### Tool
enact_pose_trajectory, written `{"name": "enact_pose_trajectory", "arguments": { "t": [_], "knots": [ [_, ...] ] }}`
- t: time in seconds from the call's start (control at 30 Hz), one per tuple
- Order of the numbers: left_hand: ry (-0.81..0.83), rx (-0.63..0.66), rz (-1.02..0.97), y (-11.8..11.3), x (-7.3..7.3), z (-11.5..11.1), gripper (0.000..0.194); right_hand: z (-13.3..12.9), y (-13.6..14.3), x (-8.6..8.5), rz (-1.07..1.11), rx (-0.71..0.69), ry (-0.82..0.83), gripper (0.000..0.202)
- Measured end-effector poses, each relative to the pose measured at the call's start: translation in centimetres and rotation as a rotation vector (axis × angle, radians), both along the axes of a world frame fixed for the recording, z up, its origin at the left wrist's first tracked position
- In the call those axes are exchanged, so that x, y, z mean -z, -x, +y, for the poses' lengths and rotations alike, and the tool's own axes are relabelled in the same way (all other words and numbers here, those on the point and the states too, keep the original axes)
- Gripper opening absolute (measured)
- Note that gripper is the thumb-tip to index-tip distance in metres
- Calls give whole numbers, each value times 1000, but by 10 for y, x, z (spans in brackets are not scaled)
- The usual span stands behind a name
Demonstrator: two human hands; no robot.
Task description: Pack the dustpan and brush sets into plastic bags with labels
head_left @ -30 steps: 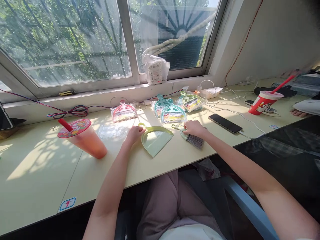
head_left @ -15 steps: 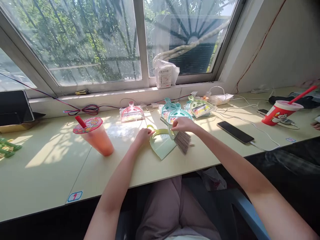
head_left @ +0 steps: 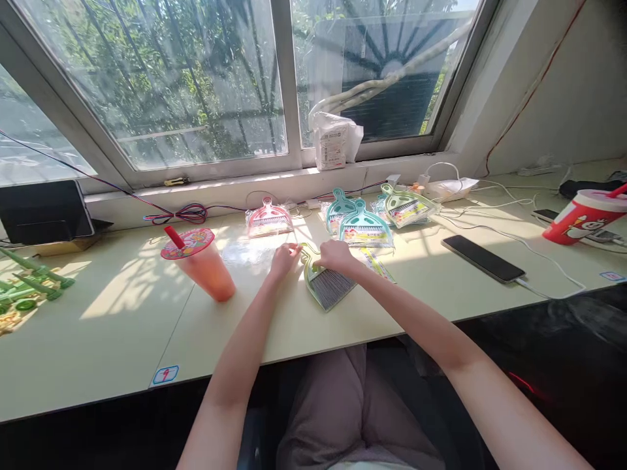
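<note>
My left fingers (head_left: 294, 249) pinch the green dustpan (head_left: 311, 287) at twelve o'clock; my right fingers (head_left: 323, 250) grip the grey-bristled brush (head_left: 334, 287) over it.

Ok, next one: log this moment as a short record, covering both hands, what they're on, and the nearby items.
Left hand: fingertips at the dustpan's handle; grip unclear
Right hand: holding the brush
Brush position: bristles over the dustpan, covering most of it
Beyond the hands: packaged sets in pink, teal and green
Left of hands: clear plastic wrapping, orange drink cup
Right of hands: phone with cable plugged in, red cup cut off by frame edge
</note>
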State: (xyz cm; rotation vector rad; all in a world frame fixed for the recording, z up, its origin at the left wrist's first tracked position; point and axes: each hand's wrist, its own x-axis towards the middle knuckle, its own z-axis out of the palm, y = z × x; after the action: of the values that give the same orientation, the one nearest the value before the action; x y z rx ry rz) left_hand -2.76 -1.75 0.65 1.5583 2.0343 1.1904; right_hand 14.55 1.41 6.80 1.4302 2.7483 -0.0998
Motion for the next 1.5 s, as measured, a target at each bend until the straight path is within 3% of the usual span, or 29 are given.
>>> {"name": "enact_pose_trajectory", "arguments": {
  "t": [0.2, 0.43, 0.63, 0.93, 1.17, 1.5],
  "knots": [
    [44, -55, -275, -4, 6, 6, 25, -3, -1, 2, 26, -13, 32, 32],
    [152, -141, -587, -3, -1, 2, 31, -8, -3, -2, 63, -69, 53, 30],
    [185, -169, -621, -8, -7, 0, 27, -5, -4, 1, 123, -106, 65, 27],
    [213, -149, -602, -13, -4, -1, 30, 1, -4, 4, 94, -114, 142, 24],
    [159, -214, -548, -17, -4, -1, 44, -3, -1, 7, 105, -107, 126, 23],
    [136, -201, -672, -13, -7, 0, 44, 2, 2, 8, 146, -103, 240, 23]
  ]
}}
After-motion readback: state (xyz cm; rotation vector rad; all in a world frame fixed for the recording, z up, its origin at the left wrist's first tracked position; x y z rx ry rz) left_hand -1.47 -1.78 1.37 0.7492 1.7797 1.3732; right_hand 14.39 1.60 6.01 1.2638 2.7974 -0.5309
